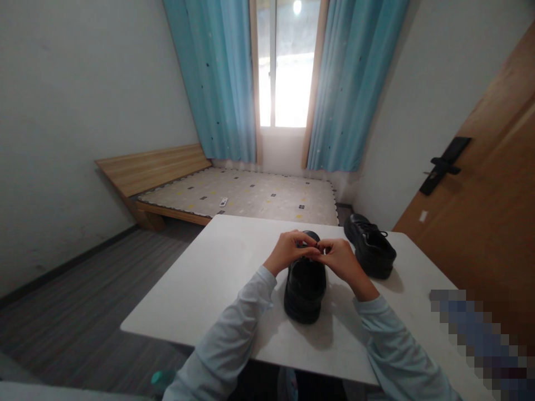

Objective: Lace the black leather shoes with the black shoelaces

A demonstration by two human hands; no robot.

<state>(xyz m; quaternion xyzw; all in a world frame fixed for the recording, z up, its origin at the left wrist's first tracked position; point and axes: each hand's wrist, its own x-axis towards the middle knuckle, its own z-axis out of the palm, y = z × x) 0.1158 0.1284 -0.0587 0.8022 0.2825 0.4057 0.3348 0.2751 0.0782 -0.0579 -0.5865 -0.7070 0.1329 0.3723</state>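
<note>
A black lace-up shoe [306, 292] stands on the white table with its heel toward me and its toe toward the window. Over its lacing, my left hand [291, 249] is closed in a pinch on the dark shoelace. My right hand [337, 257] pinches the lace from the other side, its fingertips meeting those of the left. The fingers cover most of the lace and the shoe's front. To the right, a second black shoe [371, 248] rests on the table with its laces showing; neither hand touches it.
The white table [200, 278] has rounded corners. Beyond it lies a bed with a patterned mattress [259, 189] and a small white object [224, 201] on it. Blue curtains [221, 83] flank a bright window. A wooden door [472, 195] is at right, beside a pixelated patch.
</note>
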